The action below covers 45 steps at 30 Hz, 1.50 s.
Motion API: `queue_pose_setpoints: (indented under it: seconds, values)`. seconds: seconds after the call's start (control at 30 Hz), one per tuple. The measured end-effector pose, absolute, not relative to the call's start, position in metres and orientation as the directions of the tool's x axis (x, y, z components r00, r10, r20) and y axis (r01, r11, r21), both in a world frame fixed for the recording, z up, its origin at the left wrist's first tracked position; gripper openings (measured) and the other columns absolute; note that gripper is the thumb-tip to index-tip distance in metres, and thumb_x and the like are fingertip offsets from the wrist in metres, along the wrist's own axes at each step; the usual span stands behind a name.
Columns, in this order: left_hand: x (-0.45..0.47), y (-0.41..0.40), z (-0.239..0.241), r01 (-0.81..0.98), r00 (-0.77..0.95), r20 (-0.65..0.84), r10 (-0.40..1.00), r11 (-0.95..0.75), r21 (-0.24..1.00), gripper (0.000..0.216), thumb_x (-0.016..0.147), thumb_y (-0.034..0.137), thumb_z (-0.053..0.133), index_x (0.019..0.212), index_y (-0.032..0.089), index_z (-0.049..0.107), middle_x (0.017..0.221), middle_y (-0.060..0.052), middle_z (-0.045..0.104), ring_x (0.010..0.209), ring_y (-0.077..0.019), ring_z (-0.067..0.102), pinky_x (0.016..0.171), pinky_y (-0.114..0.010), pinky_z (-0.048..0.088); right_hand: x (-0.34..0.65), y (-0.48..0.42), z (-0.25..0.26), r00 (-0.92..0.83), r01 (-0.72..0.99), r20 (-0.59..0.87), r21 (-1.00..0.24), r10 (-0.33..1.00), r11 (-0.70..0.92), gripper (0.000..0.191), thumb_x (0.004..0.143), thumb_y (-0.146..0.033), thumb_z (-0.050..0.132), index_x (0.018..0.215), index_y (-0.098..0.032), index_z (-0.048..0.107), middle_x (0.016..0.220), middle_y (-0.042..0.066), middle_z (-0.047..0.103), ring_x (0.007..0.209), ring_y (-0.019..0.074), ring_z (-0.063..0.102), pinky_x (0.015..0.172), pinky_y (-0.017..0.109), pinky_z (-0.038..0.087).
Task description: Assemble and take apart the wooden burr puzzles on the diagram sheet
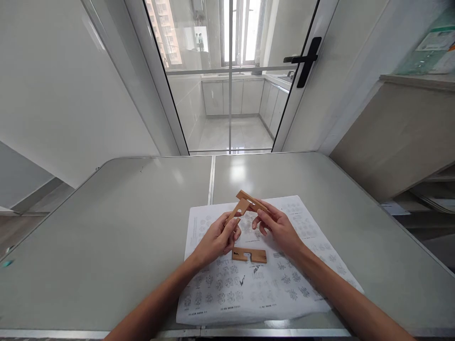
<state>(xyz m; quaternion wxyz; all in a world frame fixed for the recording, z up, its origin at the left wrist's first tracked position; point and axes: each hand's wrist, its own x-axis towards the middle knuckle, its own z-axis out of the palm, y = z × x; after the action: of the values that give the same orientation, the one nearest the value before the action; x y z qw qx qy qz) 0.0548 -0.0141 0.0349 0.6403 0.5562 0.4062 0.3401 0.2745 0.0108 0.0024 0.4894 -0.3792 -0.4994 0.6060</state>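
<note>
My left hand (pixel 219 236) pinches a flat notched wooden puzzle piece (pixel 243 206), tilted up to the right. Between the thumb and fingers of my right hand (pixel 279 225) is a second wooden puzzle piece (pixel 245 195), which has a slot and slants up to the left. The two pieces meet or overlap above the paper; whether they interlock I cannot tell. Just below the hands, a third wooden piece (pixel 258 256) with a cut-out and a dark mark at its left end lies flat on the printed sheet (pixel 256 296).
The sheet, covered in small line drawings, rests on a grey table (pixel 142 237) with a metal edge and a centre seam. Beyond the table stands a glass door (pixel 199 104) with a black handle (pixel 307 59). A shelf unit (pixel 398 137) is at the right.
</note>
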Motion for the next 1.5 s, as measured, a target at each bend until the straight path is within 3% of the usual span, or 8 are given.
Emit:
queue_pose_setpoints:
  seconds: [0.27, 0.47, 0.7, 1.0, 1.17, 1.27, 1.37, 1.5]
  values:
    - [0.055, -0.014, 0.034, 0.055, 0.416, -0.117, 0.902, 0.104, 0.993, 0.056, 0.105, 0.066, 0.046, 0.133, 0.018, 0.054, 0.073, 0.006, 0.050, 0.046, -0.0068, 0.034, 0.047, -0.024, 0.030, 0.273, 0.011, 0.001, -0.150, -0.162, 0.089, -0.985, 0.985, 0.065, 0.041, 0.104, -0.052, 0.061, 0.135, -0.027, 0.071, 0.137, 0.012, 0.073, 0.073, 0.0174, 0.070, 0.052, 0.029, 0.046]
    - [0.059, -0.020, 0.031, 0.412, 0.384, 0.029, 0.923, -0.200, 0.889, 0.030, 0.108, 0.048, 0.047, 0.106, 0.020, 0.057, 0.070, 0.003, 0.058, 0.061, -0.0146, 0.050, 0.063, -0.028, 0.040, 0.274, 0.014, 0.003, -0.040, -0.233, 0.026, -0.972, 0.999, 0.016, 0.035, 0.102, -0.052, 0.065, 0.121, -0.025, 0.075, 0.130, 0.010, 0.077, 0.064, 0.0117, 0.060, 0.052, 0.028, 0.042]
    - [0.059, -0.021, 0.025, 0.600, 0.411, 0.026, 0.911, -0.292, 0.745, 0.032, 0.109, 0.044, 0.046, 0.092, 0.021, 0.063, 0.076, -0.002, 0.063, 0.070, -0.0197, 0.058, 0.068, -0.031, 0.040, 0.275, 0.015, 0.006, 0.008, -0.255, -0.018, -0.967, 1.000, -0.015, 0.034, 0.099, -0.052, 0.067, 0.116, -0.024, 0.076, 0.123, 0.009, 0.079, 0.057, 0.0100, 0.051, 0.051, 0.029, 0.039]
    - [0.061, -0.024, 0.026, 0.632, 0.370, -0.033, 0.929, -0.225, 0.742, 0.036, 0.108, 0.050, 0.050, 0.123, 0.019, 0.058, 0.052, 0.007, 0.057, 0.055, -0.0223, 0.060, 0.065, -0.032, 0.042, 0.279, 0.018, -0.001, 0.006, -0.273, -0.032, -0.962, 0.999, -0.029, 0.037, 0.099, -0.053, 0.068, 0.121, -0.023, 0.075, 0.126, 0.010, 0.078, 0.059, 0.0094, 0.053, 0.051, 0.027, 0.040]
    - [0.054, -0.024, 0.028, 0.691, 0.494, 0.045, 0.868, -0.424, 0.585, 0.025, 0.104, 0.044, 0.059, 0.112, 0.020, 0.062, 0.057, 0.006, 0.062, 0.054, -0.0182, 0.062, 0.062, -0.029, 0.039, 0.280, 0.020, -0.002, -0.008, -0.287, -0.017, -0.958, 1.000, -0.018, 0.036, 0.099, -0.052, 0.068, 0.117, -0.022, 0.076, 0.126, 0.011, 0.078, 0.059, 0.0093, 0.053, 0.050, 0.027, 0.040]
    - [0.048, -0.023, 0.026, 0.651, 0.656, 0.093, 0.749, -0.623, 0.433, 0.022, 0.099, 0.043, 0.067, 0.103, 0.022, 0.067, 0.076, 0.001, 0.075, 0.064, -0.0173, 0.069, 0.060, -0.027, 0.036, 0.279, 0.020, -0.002, -0.023, -0.289, -0.017, -0.957, 1.000, -0.023, 0.035, 0.099, -0.052, 0.069, 0.116, -0.022, 0.076, 0.124, 0.011, 0.079, 0.059, 0.0091, 0.054, 0.050, 0.026, 0.040]
    - [0.047, -0.022, 0.024, 0.626, 0.718, 0.111, 0.687, -0.707, 0.328, 0.033, 0.095, 0.052, 0.073, 0.102, 0.021, 0.068, 0.092, -0.002, 0.080, 0.071, -0.0187, 0.072, 0.060, -0.028, 0.035, 0.279, 0.020, -0.002, -0.025, -0.287, -0.006, -0.958, 1.000, -0.013, 0.035, 0.099, -0.052, 0.068, 0.113, -0.021, 0.076, 0.123, 0.012, 0.079, 0.058, 0.0091, 0.054, 0.050, 0.026, 0.041]
    - [0.051, -0.027, 0.020, 0.621, 0.749, 0.078, 0.658, -0.737, 0.267, 0.035, 0.093, 0.052, 0.074, 0.088, 0.018, 0.066, 0.081, -0.003, 0.076, 0.065, -0.0189, 0.067, 0.060, -0.029, 0.035, 0.278, 0.020, -0.003, -0.019, -0.279, -0.004, -0.960, 1.000, -0.009, 0.038, 0.099, -0.053, 0.068, 0.117, -0.020, 0.075, 0.123, 0.013, 0.079, 0.058, 0.0095, 0.054, 0.050, 0.027, 0.041]
